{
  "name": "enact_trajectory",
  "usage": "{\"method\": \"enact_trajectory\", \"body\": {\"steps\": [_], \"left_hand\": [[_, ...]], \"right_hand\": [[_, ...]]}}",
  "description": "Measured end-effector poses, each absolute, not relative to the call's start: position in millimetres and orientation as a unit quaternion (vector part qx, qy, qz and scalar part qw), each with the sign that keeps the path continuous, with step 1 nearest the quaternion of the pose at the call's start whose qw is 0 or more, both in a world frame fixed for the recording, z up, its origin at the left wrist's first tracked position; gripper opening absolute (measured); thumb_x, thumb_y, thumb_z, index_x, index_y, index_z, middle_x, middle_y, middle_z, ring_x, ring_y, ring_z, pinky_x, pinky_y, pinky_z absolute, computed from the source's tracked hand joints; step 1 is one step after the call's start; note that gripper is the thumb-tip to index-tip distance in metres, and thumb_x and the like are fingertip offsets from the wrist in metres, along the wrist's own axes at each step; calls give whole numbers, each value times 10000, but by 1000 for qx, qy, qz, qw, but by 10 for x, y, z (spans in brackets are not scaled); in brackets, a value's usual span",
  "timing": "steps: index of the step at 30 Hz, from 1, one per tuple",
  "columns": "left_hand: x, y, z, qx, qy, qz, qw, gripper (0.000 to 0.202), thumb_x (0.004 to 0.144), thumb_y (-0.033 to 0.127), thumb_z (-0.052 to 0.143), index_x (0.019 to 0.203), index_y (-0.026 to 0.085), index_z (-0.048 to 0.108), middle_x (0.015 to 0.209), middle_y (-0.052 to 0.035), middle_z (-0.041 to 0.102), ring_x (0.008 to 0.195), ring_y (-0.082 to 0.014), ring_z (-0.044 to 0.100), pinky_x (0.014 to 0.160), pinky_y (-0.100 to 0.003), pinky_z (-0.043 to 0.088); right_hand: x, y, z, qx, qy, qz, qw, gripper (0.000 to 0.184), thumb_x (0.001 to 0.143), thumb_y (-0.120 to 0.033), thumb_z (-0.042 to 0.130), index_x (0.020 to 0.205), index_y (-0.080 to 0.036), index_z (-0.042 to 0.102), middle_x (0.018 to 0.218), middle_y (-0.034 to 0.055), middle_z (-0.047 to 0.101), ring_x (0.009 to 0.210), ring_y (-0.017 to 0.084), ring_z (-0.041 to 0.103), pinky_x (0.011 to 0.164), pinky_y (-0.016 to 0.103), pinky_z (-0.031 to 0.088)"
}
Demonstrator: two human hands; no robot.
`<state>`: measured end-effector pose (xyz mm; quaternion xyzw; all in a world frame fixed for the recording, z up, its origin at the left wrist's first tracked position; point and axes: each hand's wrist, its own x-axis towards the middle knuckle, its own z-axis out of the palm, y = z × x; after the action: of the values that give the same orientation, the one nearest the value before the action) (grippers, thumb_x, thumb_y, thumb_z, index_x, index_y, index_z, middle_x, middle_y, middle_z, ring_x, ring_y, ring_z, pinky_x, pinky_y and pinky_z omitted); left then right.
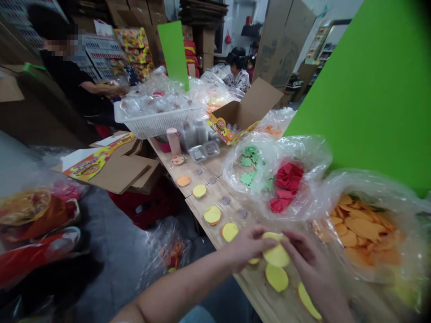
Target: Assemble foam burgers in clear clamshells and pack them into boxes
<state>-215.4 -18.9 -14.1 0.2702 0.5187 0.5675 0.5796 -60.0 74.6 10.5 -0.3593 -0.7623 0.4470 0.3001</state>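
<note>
Wooden counter (259, 298) crowded with plastic bags. At its near edge I see my left hand (249, 244) and right hand (311, 264), fingers of both pinched on one yellow foam disc (276, 256). It sits just above a second disc (276, 278), beside the bag of orange pieces (365, 231).

Yellow foam discs (212, 215): three in a row along the worktop (218, 188) edge and at least three more nearer the camera. One orange disc (183, 181) heads that row. Four small grey pieces (225, 200) lie beside it. Two clear bags (235, 161) of foam cut-outs, one white basket (158, 123), one open carton (259, 101), two green boards (367, 89), two other people (67, 80).
</note>
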Motion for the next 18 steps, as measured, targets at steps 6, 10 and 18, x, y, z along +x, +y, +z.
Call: {"method": "enact_trajectory", "body": {"steps": [6, 10, 18], "left_hand": [[-4200, -700, -174, 217, 793, 514, 244, 377, 724, 373, 553, 1021, 142, 559, 816, -54, 638, 761, -178, 600, 654, -277, 471], [-5109, -732, -335, 268, 848, 422, 175, 311, 657, 346, 600, 886, 135, 614, 682, -30, 618, 689, -190, 596, 654, -298, 465], [-5159, -777, -625, 416, 861, 291, 11, 239, 714, 286, 563, 916, 185, 639, 1087, -118, 596, 1103, -285, 491, 950, -407, 347]], "right_hand": [[-741, 663, -237, -355, -800, 407, 262, 307, 811, -421, 502, 1011, -206, 593, 1114, 88, 546, 1010, 205, 545, 813, 305, 496], [-542, 587, -432, -372, -813, 398, 206, 306, 804, -426, 501, 990, -212, 618, 1162, 95, 497, 1073, 214, 513, 782, 265, 514], [-340, 432, -491, -393, -820, 378, 173, 299, 817, -428, 485, 964, -217, 638, 1179, 106, 477, 995, 196, 561, 764, 246, 525]]}}
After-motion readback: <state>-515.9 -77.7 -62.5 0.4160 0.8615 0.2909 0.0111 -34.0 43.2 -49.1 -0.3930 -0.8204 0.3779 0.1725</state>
